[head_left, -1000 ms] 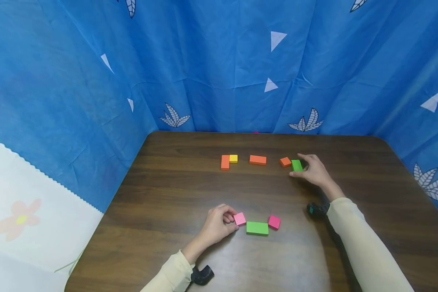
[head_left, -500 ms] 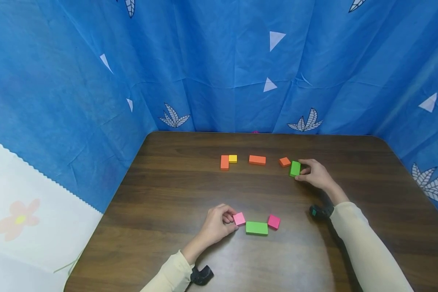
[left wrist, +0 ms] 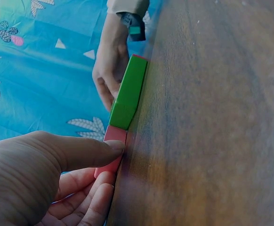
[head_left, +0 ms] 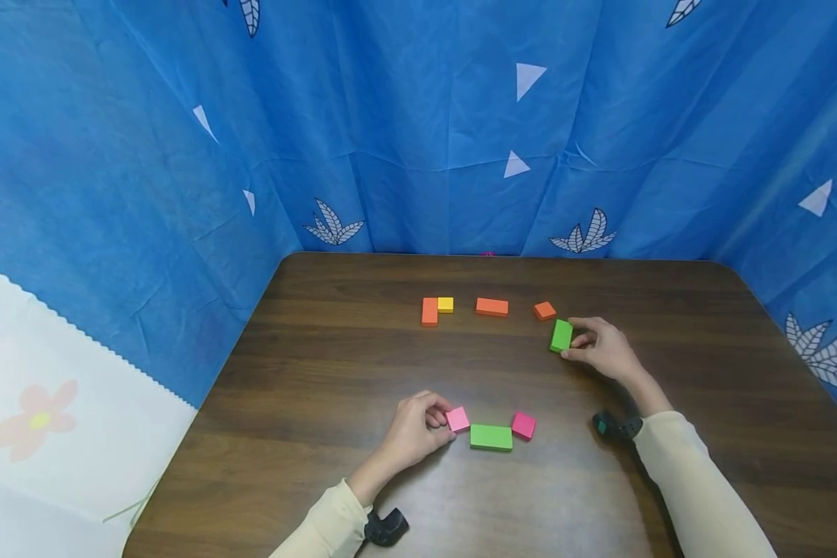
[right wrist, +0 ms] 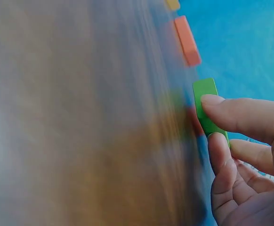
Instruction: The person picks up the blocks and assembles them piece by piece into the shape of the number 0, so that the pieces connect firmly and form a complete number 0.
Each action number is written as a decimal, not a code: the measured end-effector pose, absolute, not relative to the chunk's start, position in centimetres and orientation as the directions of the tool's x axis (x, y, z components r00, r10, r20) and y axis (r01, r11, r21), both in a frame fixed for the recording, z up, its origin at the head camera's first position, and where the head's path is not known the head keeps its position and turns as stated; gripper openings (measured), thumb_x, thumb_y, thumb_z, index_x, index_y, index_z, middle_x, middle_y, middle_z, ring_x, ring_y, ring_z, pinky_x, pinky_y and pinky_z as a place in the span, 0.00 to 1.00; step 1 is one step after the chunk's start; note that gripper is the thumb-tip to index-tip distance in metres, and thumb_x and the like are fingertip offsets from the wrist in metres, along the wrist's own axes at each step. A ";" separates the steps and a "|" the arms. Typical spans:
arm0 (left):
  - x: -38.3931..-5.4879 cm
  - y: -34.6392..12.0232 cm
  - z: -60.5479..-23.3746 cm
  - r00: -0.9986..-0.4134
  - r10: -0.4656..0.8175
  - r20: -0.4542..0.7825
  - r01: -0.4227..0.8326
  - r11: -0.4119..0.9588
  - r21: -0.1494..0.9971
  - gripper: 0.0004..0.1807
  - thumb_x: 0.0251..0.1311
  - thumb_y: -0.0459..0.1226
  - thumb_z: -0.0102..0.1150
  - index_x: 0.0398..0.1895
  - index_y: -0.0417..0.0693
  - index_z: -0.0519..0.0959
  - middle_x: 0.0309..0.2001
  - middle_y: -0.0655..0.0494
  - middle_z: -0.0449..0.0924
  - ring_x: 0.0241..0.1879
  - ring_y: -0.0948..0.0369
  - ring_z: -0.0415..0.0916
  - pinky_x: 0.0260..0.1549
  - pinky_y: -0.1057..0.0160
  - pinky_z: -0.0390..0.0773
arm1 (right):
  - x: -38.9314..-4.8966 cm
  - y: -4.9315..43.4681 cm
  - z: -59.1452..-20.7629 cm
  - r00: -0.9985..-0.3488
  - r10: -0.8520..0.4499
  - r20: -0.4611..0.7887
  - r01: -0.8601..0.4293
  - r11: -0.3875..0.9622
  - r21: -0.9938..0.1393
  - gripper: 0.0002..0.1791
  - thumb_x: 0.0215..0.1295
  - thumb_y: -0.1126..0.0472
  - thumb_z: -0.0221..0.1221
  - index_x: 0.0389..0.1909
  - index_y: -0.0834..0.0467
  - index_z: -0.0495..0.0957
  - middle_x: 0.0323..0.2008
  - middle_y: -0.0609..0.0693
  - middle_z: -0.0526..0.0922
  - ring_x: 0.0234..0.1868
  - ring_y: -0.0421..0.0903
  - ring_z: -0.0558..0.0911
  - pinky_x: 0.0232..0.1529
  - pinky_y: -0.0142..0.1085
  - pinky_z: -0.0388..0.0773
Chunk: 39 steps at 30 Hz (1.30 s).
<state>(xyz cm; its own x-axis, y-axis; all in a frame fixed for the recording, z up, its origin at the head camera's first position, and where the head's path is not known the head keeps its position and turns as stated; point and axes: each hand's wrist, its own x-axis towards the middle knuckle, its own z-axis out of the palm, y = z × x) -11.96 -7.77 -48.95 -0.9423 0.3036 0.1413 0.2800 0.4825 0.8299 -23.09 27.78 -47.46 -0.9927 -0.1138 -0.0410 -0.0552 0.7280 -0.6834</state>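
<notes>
My left hand (head_left: 416, 428) pinches a light pink block (head_left: 458, 419) at the front middle of the table; in the left wrist view the thumb lies across the pink block (left wrist: 114, 135). Right beside that block lies a long green block (head_left: 491, 437), with a dark pink block (head_left: 524, 425) at its other end. Farther back on the right, my right hand (head_left: 605, 350) pinches a smaller green block (head_left: 561, 335) between thumb and fingers. The right wrist view shows the green block (right wrist: 205, 89) close over the table.
A back row holds an upright-turned orange block (head_left: 429, 311) beside a yellow block (head_left: 446, 304), an orange block (head_left: 492, 307) lying crosswise and a small orange block (head_left: 545, 311). A blue curtain (head_left: 418, 178) hangs behind the wooden table (head_left: 307, 372).
My right hand has brought the smaller green block toward the front and slightly left, away from the small orange block. The left hand and its pink block have stayed in place.
</notes>
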 end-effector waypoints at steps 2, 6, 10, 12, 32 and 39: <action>-12.0 -7.8 -48.9 -0.942 0.303 0.141 0.280 0.482 0.830 0.14 0.42 0.25 0.74 0.34 0.38 0.82 0.30 0.53 0.79 0.28 0.66 0.77 0.30 0.73 0.80 | -22.4 27.4 -47.5 -0.992 -0.127 -0.024 -0.075 0.722 -0.688 0.37 0.56 0.61 0.69 0.66 0.66 0.67 0.50 0.62 0.73 0.42 0.52 0.78 0.34 0.29 0.76; -12.0 -7.8 -48.9 -0.943 0.302 0.139 0.277 0.484 0.830 0.13 0.42 0.25 0.74 0.34 0.38 0.82 0.30 0.53 0.79 0.28 0.67 0.76 0.30 0.73 0.80 | -20.9 26.4 -47.6 -0.985 -0.174 0.005 -0.127 0.697 -0.706 0.37 0.54 0.62 0.71 0.64 0.66 0.69 0.46 0.60 0.76 0.37 0.49 0.78 0.29 0.29 0.76; -12.0 -7.9 -48.9 -0.944 0.301 0.137 0.275 0.484 0.831 0.13 0.42 0.25 0.74 0.34 0.38 0.82 0.30 0.53 0.79 0.28 0.67 0.76 0.30 0.72 0.80 | -19.6 25.3 -47.7 -0.973 -0.228 0.022 -0.175 0.678 -0.714 0.37 0.51 0.63 0.72 0.63 0.66 0.70 0.44 0.58 0.77 0.34 0.46 0.79 0.28 0.29 0.77; -12.0 -7.9 -48.9 -0.944 0.300 0.136 0.273 0.484 0.831 0.13 0.42 0.26 0.74 0.34 0.38 0.82 0.30 0.53 0.79 0.28 0.67 0.77 0.30 0.72 0.80 | -19.0 24.8 -47.7 -0.967 -0.253 0.033 -0.201 0.675 -0.710 0.37 0.50 0.64 0.73 0.62 0.66 0.71 0.44 0.58 0.77 0.33 0.44 0.79 0.29 0.29 0.78; -12.2 -8.0 -48.8 -0.941 0.307 0.141 0.280 0.475 0.834 0.14 0.42 0.25 0.74 0.34 0.38 0.82 0.30 0.52 0.80 0.28 0.66 0.77 0.30 0.73 0.80 | -16.3 22.5 -48.1 -0.925 -0.368 0.092 -0.315 0.611 -0.726 0.36 0.46 0.65 0.75 0.59 0.66 0.74 0.43 0.52 0.78 0.32 0.35 0.78 0.31 0.28 0.78; -12.3 -8.1 -48.8 -0.942 0.307 0.134 0.275 0.477 0.835 0.14 0.42 0.25 0.74 0.34 0.38 0.82 0.30 0.52 0.79 0.28 0.65 0.77 0.30 0.72 0.81 | -16.2 22.4 -48.3 -0.917 -0.390 0.080 -0.319 0.599 -0.734 0.37 0.47 0.61 0.75 0.60 0.65 0.74 0.46 0.52 0.78 0.32 0.34 0.78 0.31 0.28 0.78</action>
<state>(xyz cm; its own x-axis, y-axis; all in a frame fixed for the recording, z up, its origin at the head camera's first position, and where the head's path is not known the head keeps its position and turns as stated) -12.28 -8.07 -48.84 -0.9421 0.3070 0.1345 0.2746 0.4770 0.8349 -16.19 22.36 -48.27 -0.9173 -0.3901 0.0803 -0.3192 0.5994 -0.7341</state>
